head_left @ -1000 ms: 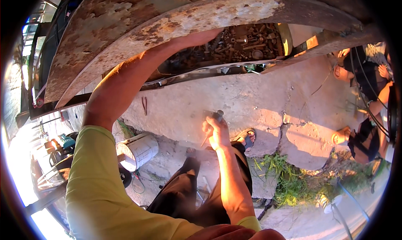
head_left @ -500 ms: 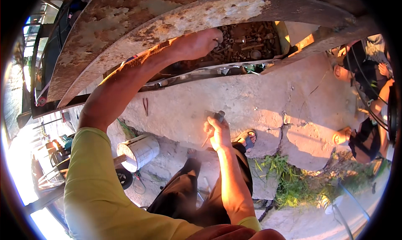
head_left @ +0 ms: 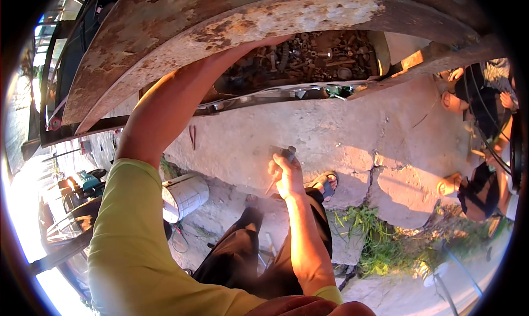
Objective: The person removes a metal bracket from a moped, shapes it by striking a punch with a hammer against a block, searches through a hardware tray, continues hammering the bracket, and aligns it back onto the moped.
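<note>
My left arm reaches up under the curved lip of a rusty metal panel (head_left: pixel 264 21). My left hand (head_left: pixel 277 39) is almost wholly hidden behind that lip, at the far side of a metal tray (head_left: pixel 381 54); its fingers do not show. Loose bolts and nuts (head_left: pixel 314 57) fill the tray, rusty and mixed in size. Lower down, above the concrete, my right hand (head_left: pixel 288 175) is closed around a small dark metal part (head_left: pixel 284 151) with a rounded end. A thin reddish-brown piece (head_left: pixel 270 188) sticks out below those fingers; its kind is unclear.
Red-handled pliers (head_left: pixel 192 137) lie on the cracked concrete (head_left: pixel 242 134). A whitish bucket (head_left: pixel 187 197) stands left of my legs. At the right edge are other people (head_left: pixel 485 150), near dark cables. Grass (head_left: pixel 374 239) grows along a crack near my sandalled foot (head_left: pixel 325 185).
My left hand has gone from the tray's left part, where its fingers showed, up behind the rusty lip. The right hand stays put with its metal part. The view has shifted slightly.
</note>
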### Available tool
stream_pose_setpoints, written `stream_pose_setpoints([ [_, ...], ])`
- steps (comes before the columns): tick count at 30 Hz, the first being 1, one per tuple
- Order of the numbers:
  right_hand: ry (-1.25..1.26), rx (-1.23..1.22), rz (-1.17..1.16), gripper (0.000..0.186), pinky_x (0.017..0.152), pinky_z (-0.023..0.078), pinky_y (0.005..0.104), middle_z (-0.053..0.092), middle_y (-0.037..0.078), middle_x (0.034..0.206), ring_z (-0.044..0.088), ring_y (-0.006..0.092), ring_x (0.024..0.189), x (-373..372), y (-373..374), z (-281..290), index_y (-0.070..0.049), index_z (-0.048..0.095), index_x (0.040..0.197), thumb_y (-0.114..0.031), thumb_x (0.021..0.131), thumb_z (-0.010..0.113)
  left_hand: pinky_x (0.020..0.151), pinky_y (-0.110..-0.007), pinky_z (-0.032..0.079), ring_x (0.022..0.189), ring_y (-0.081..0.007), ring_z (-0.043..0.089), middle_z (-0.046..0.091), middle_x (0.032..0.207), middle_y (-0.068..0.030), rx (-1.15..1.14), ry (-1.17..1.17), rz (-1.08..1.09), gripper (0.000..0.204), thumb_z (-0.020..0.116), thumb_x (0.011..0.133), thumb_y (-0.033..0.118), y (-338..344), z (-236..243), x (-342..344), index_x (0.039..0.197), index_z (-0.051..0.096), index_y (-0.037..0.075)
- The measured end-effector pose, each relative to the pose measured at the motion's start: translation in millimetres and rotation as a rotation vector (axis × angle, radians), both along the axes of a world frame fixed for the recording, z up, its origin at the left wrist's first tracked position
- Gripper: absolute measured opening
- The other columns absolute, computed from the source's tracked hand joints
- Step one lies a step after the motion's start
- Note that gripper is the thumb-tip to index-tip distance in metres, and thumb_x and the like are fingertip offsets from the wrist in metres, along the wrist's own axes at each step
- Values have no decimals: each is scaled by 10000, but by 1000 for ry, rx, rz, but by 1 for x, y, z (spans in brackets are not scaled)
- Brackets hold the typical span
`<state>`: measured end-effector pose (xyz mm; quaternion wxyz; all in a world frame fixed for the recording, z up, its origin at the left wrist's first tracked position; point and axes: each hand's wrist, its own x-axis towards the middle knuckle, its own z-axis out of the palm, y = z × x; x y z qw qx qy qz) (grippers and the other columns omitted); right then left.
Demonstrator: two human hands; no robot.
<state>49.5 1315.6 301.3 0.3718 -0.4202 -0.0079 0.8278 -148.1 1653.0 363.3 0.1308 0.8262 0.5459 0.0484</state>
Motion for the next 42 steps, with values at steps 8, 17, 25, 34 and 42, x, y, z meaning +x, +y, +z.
stream_pose_setpoints([
  [8, -19, 2, -34, 96, 516, 359, 251, 604, 42, 684, 508, 115, 559, 6, -8, -11, -61, 646, 907, -146, 943, 672, 864, -454, 534, 1061, -337, 628, 590, 1281, -188, -565, -131, -56, 398, 538, 968, 188, -32, 54, 50, 1336, 597, 48],
  [17, 64, -15, 15, 144, 535, 465, 263, 634, 20, 799, 619, 137, 668, 5, -6, -18, -128, 617, 950, -138, 900, 752, 877, -443, 538, 1053, -331, 647, 622, 1232, -166, -185, -161, 90, 353, 548, 980, 251, -70, 78, -11, 1274, 622, 70],
  [25, 13, -2, -27, 88, 533, 406, 270, 607, 47, 687, 518, 121, 549, -4, -5, -8, -46, 641, 931, -128, 940, 671, 867, -434, 542, 1016, -338, 670, 670, 1142, -154, -63, -163, 143, 320, 549, 1005, 315, -57, 56, 26, 1207, 642, 85],
  [34, 46, -29, 8, 145, 591, 492, 282, 609, 25, 809, 610, 132, 701, -4, -5, -23, -84, 601, 964, -105, 907, 733, 832, -427, 544, 961, -332, 690, 706, 1037, -139, -121, -409, -29, 271, 594, 1004, 323, -103, 84, 106, 1122, 668, 90],
  [42, 43, -28, -2, 145, 593, 495, 282, 609, 27, 811, 610, 138, 699, 1, -9, -27, -79, 610, 975, -105, 906, 735, 731, -449, 569, 807, -333, 710, 721, 931, -105, 120, -469, -73, 232, 576, 1006, 314, -112, 84, 71, 1082, 674, 118],
])
